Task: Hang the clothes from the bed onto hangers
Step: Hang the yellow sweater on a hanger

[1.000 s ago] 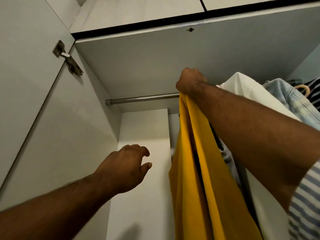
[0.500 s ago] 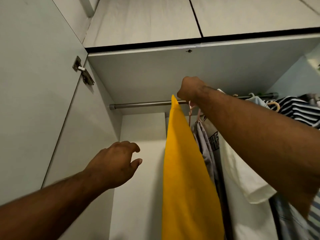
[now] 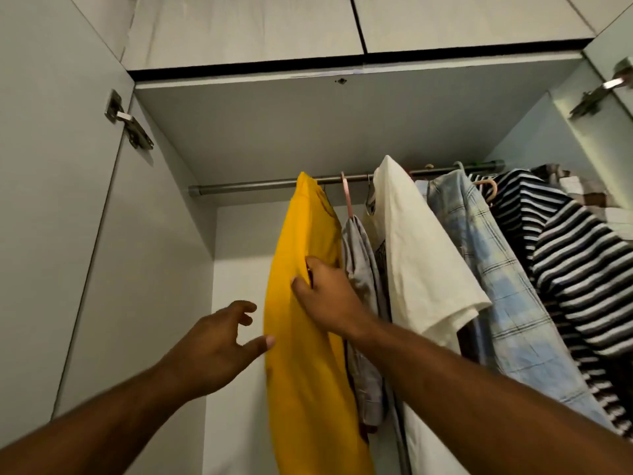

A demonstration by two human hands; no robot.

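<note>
A yellow shirt point(image 3: 301, 320) hangs from the metal wardrobe rail point(image 3: 246, 187), leftmost of the hung clothes. My right hand point(image 3: 325, 296) lies against the shirt's right side halfway down, fingers pressed into the cloth; whether it grips the cloth I cannot tell. My left hand point(image 3: 219, 344) hovers just left of the shirt with fingers spread and nothing in it. To the right hang a grey garment point(image 3: 363, 289) on a pink hanger point(image 3: 346, 197), a white T-shirt point(image 3: 421, 255), a light blue checked shirt point(image 3: 496, 286) and a black-and-white striped top point(image 3: 575, 269).
The wardrobe's left door point(image 3: 51, 200) stands open with a metal hinge point(image 3: 128, 121); another hinge point(image 3: 603, 90) shows at the right. A shelf panel point(image 3: 325, 121) closes the space just above the rail. The rail's left stretch carries no hangers.
My right hand has dropped from the rail, leaving the yellow shirt hanging there, and now rests on the shirt's side. My left hand has moved right toward the shirt. The view has pulled back.
</note>
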